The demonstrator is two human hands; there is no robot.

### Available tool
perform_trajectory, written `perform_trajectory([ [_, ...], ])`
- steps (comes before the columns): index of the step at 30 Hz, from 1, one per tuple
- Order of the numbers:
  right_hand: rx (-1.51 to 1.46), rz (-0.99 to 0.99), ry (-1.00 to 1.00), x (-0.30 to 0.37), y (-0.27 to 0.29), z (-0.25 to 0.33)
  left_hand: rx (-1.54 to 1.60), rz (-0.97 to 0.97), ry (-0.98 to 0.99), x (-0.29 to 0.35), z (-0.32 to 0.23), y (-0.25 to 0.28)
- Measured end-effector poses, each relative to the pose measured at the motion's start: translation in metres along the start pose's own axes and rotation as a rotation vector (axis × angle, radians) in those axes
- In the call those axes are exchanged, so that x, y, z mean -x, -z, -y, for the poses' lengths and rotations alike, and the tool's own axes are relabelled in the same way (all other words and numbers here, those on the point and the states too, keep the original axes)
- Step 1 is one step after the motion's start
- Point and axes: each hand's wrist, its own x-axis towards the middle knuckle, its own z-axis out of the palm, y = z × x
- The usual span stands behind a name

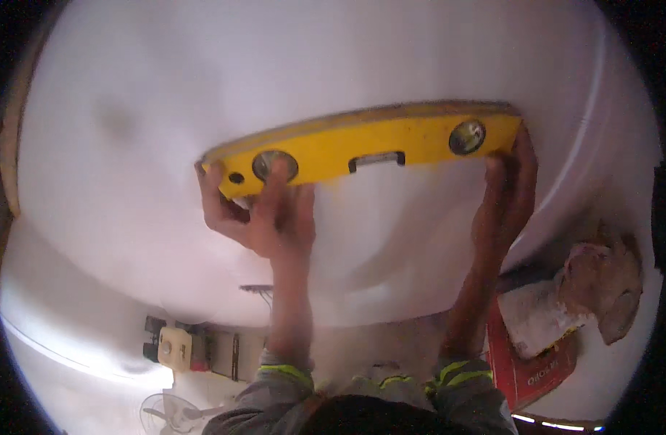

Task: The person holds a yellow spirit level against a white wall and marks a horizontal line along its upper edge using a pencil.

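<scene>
Grey sleeves [281,391] below the fingers [279,177], yellow spirit level [326,151] in their grasp

Left hand [275,228] has fingers curled round one end, one over a round vial [261,165]; right hand [503,196] grips the other. Beyond the fingertips spreads a pale surface [311,65].

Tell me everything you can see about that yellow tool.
The yellow level is a long bar, seemingly metal, with a greyish upper edge, two round vials, a narrow window between them and a dark hole near its left end. Its right end sits higher in view. The left hand and right hand grip it before a white surface; whether they touch is unclear.
</scene>
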Motion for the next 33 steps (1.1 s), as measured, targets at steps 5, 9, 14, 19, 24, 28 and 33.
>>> perform_trajectory([
  [5,0.064,-0.034,0.095,-0.008,0.006,-0.001,0.01,0.014,-0.009,-0.005,0.0,0.004],
  [9,0.115,-0.026,0.185,-0.009,0.011,-0.014,0.006,0.035,0.021,0.0,-0.004,0.004],
  [14,0.058,-0.042,0.133,-0.008,-0.005,0.006,0.003,-0.006,-0.038,-0.012,0.014,0.009],
  [19,0.07,-0.035,0.182,-0.008,-0.004,0.002,0.126,0.027,-0.054,-0.015,0.014,0.008],
  [24,0.08,-0.018,0.207,-0.006,-0.004,0.0,-0.038,0.1,-0.135,-0.018,0.022,0.017],
  [28,0.099,-0.048,0.253,-0.01,-0.008,-0.004,-0.081,0.109,-0.14,-0.022,0.02,0.019],
  [33,0.179,-0.039,0.187,-0.007,-0.007,0.001,-0.056,0.086,-0.135,-0.02,0.02,0.017],
])
